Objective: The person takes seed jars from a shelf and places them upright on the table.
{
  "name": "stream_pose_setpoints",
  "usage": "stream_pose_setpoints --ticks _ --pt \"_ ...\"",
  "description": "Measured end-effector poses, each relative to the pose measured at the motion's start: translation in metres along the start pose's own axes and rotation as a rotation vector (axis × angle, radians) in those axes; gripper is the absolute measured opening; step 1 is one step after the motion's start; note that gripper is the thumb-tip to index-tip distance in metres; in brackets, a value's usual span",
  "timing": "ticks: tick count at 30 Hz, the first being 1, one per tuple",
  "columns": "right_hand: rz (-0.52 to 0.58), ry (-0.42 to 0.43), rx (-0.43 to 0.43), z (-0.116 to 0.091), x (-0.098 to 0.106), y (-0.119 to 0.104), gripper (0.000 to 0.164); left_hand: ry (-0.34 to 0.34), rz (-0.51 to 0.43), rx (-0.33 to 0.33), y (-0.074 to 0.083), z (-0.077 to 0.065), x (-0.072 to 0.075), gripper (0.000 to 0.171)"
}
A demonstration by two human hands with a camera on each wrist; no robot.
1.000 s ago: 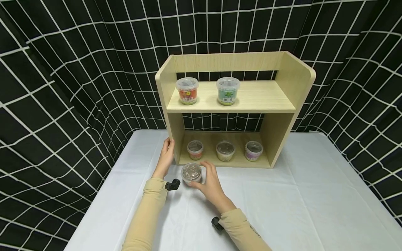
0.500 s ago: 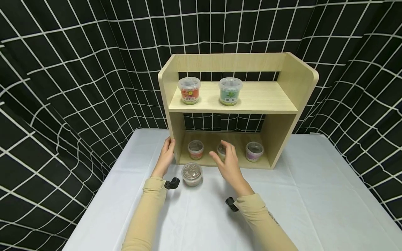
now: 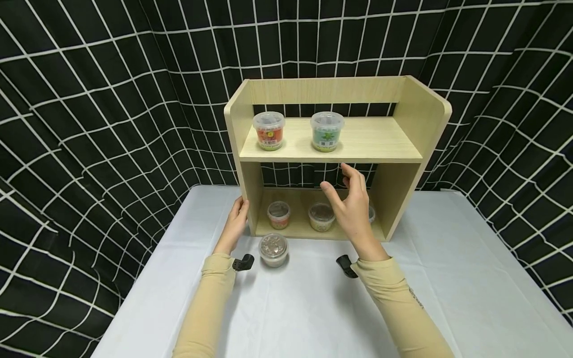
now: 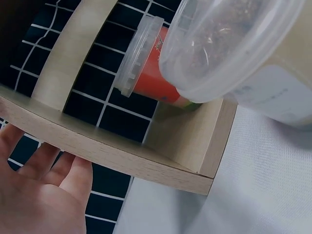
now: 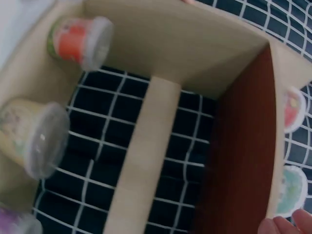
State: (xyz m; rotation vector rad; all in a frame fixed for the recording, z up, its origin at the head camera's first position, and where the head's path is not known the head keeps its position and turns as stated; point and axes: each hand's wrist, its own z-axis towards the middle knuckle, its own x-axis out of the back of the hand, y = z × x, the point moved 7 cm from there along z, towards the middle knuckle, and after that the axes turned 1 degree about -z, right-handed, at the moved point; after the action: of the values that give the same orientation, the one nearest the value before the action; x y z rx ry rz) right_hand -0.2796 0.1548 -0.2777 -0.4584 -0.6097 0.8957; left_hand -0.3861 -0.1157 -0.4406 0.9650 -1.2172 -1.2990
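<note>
Right grip apart before wooden shelf, left grip uncurled against it; white-draped table, black gridded curtain.

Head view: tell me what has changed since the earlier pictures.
The right hand has come away from the lidded tub on the table and moved up and to the right, in front of the shelf unit. The left hand stays against the unit's left side; the lidded tub and the shelved tubs look unmoved.
</note>
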Motion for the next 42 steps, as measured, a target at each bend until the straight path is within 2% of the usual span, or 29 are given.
stream_pose_setpoints --ticks 5,9,12,16,21,27,33,37,42 --pt "0.024 0.047 0.021 0.013 0.011 -0.004 0.062 0.003 0.014 -0.001 -0.001 0.001 0.001 0.060" --pt "0.052 0.063 -0.022 0.026 0.020 -0.006 0.065 0.005 0.011 -0.006 -0.002 0.002 0.000 0.059" --pt "0.080 0.078 -0.043 0.035 0.027 -0.017 0.064 0.005 0.005 -0.004 -0.003 0.002 0.000 0.058" --pt "0.090 0.072 -0.053 0.044 0.032 -0.035 0.064 0.004 0.000 -0.012 -0.003 0.003 0.000 0.058" --pt "0.072 0.047 -0.066 0.050 0.031 -0.042 0.065 -0.002 0.002 -0.013 -0.002 0.003 0.000 0.060" --pt "0.103 0.036 -0.105 0.061 0.027 -0.043 0.066 0.000 0.004 0.000 -0.004 0.003 0.000 0.059" --pt "0.172 0.014 -0.137 0.073 0.023 -0.043 0.063 0.000 0.000 -0.029 -0.004 0.005 0.001 0.055" --pt "0.187 0.001 -0.153 0.082 0.017 -0.030 0.063 0.002 -0.006 -0.022 -0.005 0.004 0.000 0.055" --pt "0.142 -0.021 -0.152 0.093 0.008 -0.012 0.067 -0.006 -0.032 -0.004 -0.001 0.001 -0.001 0.055"
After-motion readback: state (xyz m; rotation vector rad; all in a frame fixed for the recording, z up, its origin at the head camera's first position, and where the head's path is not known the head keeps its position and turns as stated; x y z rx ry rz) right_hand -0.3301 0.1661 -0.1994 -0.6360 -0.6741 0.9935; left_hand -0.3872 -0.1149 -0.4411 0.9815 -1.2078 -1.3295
